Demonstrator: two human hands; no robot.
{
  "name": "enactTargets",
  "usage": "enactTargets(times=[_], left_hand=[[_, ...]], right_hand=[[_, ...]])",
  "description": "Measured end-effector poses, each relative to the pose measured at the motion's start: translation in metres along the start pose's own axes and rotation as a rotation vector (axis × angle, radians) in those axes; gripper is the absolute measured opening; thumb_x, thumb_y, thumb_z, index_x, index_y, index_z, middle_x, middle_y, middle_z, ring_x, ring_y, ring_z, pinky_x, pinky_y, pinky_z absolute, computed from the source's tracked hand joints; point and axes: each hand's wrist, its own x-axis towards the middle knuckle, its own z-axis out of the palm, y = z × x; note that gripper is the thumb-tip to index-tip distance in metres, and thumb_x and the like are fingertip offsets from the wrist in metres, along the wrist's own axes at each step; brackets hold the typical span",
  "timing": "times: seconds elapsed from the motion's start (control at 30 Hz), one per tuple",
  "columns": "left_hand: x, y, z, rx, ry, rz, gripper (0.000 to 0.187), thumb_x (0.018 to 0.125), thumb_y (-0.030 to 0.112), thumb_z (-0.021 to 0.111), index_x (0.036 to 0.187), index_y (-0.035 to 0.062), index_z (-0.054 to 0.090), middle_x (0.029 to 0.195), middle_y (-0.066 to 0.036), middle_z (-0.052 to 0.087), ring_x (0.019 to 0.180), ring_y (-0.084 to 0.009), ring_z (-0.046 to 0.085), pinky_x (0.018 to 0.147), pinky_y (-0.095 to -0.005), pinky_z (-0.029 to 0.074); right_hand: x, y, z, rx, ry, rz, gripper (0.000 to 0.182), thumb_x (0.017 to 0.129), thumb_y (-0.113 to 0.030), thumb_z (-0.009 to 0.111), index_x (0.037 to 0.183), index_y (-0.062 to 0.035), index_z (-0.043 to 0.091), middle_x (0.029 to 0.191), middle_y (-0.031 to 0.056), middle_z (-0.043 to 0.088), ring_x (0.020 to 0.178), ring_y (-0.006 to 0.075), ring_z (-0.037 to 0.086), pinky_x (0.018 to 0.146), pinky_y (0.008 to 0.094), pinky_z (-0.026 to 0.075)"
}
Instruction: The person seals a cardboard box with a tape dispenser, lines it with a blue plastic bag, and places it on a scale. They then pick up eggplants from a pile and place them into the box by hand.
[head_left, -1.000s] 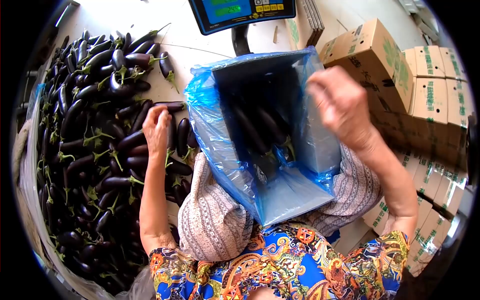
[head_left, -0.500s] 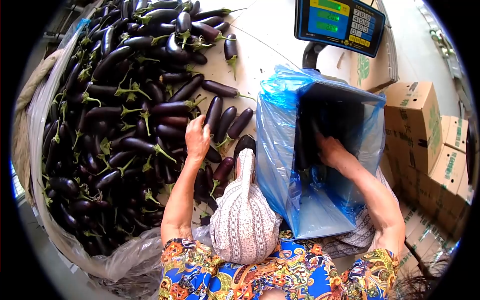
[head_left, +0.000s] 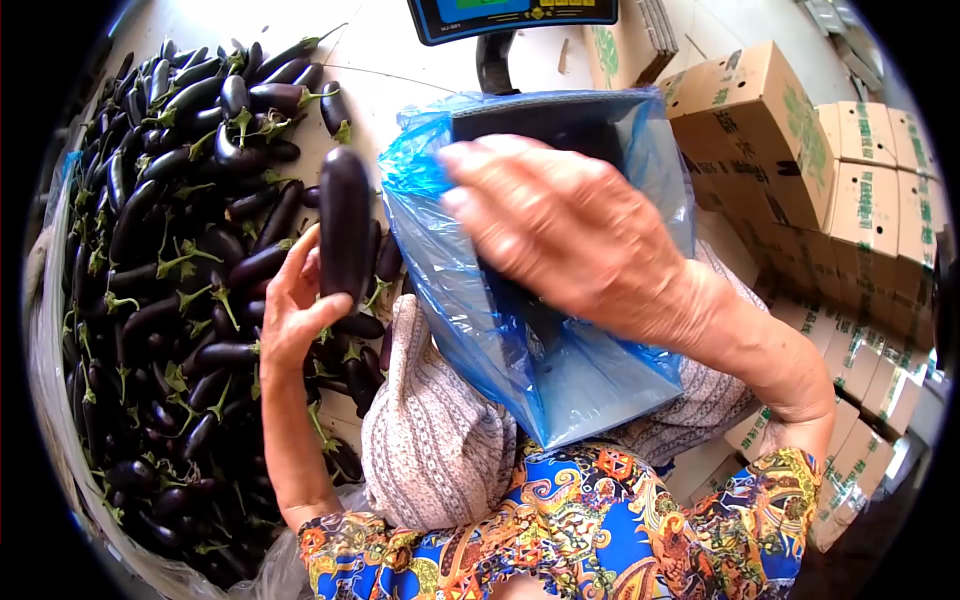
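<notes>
My left hand [head_left: 291,315] holds a dark purple eggplant [head_left: 346,228] upright, its thumb across the lower end and its fingers behind. Below and around that hand spreads a large heap of eggplants [head_left: 205,355], many with green stems. Raised over the box, my right hand [head_left: 585,240] has nothing in it; its fingers are stretched out and slightly blurred. Under it stands an open box lined with a blue plastic bag [head_left: 445,290], the bag folded over the rim. My right hand and forearm hide most of the box's inside.
Behind the box is a digital scale display [head_left: 515,12] on a dark post [head_left: 495,62]. Printed cardboard boxes [head_left: 745,140] are stacked at the right. Clear plastic sheeting [head_left: 50,400] edges the heap at the left. My patterned trouser knee [head_left: 430,440] is between heap and box.
My right hand has come up out of the box. My left hand has lifted an eggplant off the heap. The view has shifted, so the box and scale sit further left and higher.
</notes>
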Motion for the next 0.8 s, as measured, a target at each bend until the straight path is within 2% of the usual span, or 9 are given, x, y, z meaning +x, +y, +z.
enactTargets(times=[0.17, 0.2, 0.23, 0.3, 0.37, 0.43, 0.5, 0.57, 0.8], left_hand=[[0.011, 0.106, 0.066, 0.677, -0.536, 0.381, 0.073, 0.064, 0.018, 0.086, 0.128, -0.0018, 0.057, 0.113, -0.017, 0.068, 0.104, -0.0288, 0.066, 0.093, -0.0354, 0.05], [0.019, 0.112, 0.077, 0.773, -0.531, 0.446, 0.068, 0.066, 0.019, 0.086, 0.125, 0.0, 0.059, 0.112, -0.017, 0.068, 0.102, -0.0312, 0.066, 0.091, -0.0369, 0.051], [0.025, 0.117, 0.085, 0.867, -0.526, 0.51, 0.063, 0.067, 0.021, 0.086, 0.122, 0.0018, 0.062, 0.11, -0.017, 0.068, 0.1, -0.0337, 0.065, 0.089, -0.0385, 0.052], [0.02, 0.126, 0.099, 1.11, -0.112, 0.739, 0.049, 0.073, 0.011, 0.08, 0.119, 0.0031, 0.065, 0.106, -0.014, 0.069, 0.095, -0.0322, 0.067, 0.086, -0.0383, 0.053], [0.02, 0.125, 0.089, 0.854, -0.028, 0.697, 0.047, 0.075, 0.006, 0.077, 0.12, 0.0022, 0.065, 0.105, -0.012, 0.07, 0.094, -0.027, 0.069, 0.087, -0.0337, 0.053], [0.013, 0.112, 0.084, 0.279, -0.006, 0.269, 0.032, 0.089, 0.002, 0.068, 0.12, -0.0032, 0.064, 0.103, -0.011, 0.071, 0.096, -0.0156, 0.067, 0.089, -0.0289, 0.053], [0.021, 0.08, 0.077, 0.197, -0.007, 0.238, 0.027, 0.094, 0.003, 0.059, 0.12, -0.0033, 0.063, 0.104, -0.011, 0.071, 0.094, -0.0155, 0.066, 0.089, -0.0283, 0.051], [0.023, 0.052, 0.075, 0.146, -0.048, 0.189, 0.026, 0.096, 0.006, 0.06, 0.121, -0.0013, 0.063, 0.104, -0.009, 0.07, 0.093, -0.0135, 0.065, 0.087, -0.0275, 0.051], [0.002, -0.033, 0.037, 0.2, 0.039, -0.092, 0.032, 0.096, 0.018, 0.066, 0.121, -0.0015, 0.063, 0.102, -0.008, 0.071, 0.092, -0.0123, 0.064, 0.085, -0.0267, 0.049]], right_hand=[[0.01, -0.037, -0.012, -0.13, -0.08, -0.097, 0.057, 0.088, -0.016, 0.059, 0.143, -0.0062, 0.045, 0.12, 0.0146, 0.064, 0.107, 0.0264, 0.064, 0.099, 0.0375, 0.048], [0.005, -0.028, -0.007, 0.008, 0.029, -0.04, 0.054, 0.09, -0.016, 0.056, 0.14, 0.001, 0.042, 0.089, 0.0133, 0.063, 0.08, 0.0239, 0.063, 0.078, 0.0384, 0.052], [-0.006, -0.02, -0.019, 0.078, -0.136, 0.005, 0.052, 0.091, -0.014, 0.056, 0.139, 0.0013, 0.042, 0.081, 0.0105, 0.06, 0.07, 0.0238, 0.061, 0.071, 0.0385, 0.053], [-0.038, -0.009, -0.037, 0.415, -0.313, 0.377, 0.072, 0.079, -0.021, 0.077, 0.137, 0.0029, 0.042, 0.087, 0.0188, 0.065, 0.078, 0.0346, 0.066, 0.072, 0.0425, 0.055], [-0.072, -0.002, -0.044, 0.792, -0.435, 0.715, 0.076, 0.075, -0.027, 0.081, 0.134, 0.0015, 0.044, 0.109, 0.0262, 0.066, 0.098, 0.0408, 0.068, 0.088, 0.0443, 0.055], [-0.086, -0.007, -0.041, 0.985, -0.558, 1.064, 0.075, 0.078, -0.037, 0.078, 0.134, 0.001, 0.045, 0.11, 0.0261, 0.065, 0.098, 0.0397, 0.068, 0.09, 0.0444, 0.053], [-0.092, -0.016, -0.011, 1.033, -0.669, 1.27, 0.077, 0.081, -0.046, 0.074, 0.133, 0.0019, 0.045, 0.113, 0.0264, 0.064, 0.104, 0.0384, 0.066, 0.093, 0.0444, 0.05], [-0.105, -0.03, 0.038, 1.128, -0.519, 1.107, 0.077, 0.086, -0.045, 0.068, 0.137, 0.0033, 0.038, 0.117, 0.03, 0.061, 0.111, 0.0409, 0.061, 0.097, 0.0435, 0.047], [-0.11, -0.07, 0.139, 0.944, -0.966, 0.935, 0.07, 0.086, -0.032, 0.065, 0.13, 0.0126, 0.034, 0.11, 0.0369, 0.061, 0.108, 0.0485, 0.06, 0.092, 0.0488, 0.049]])
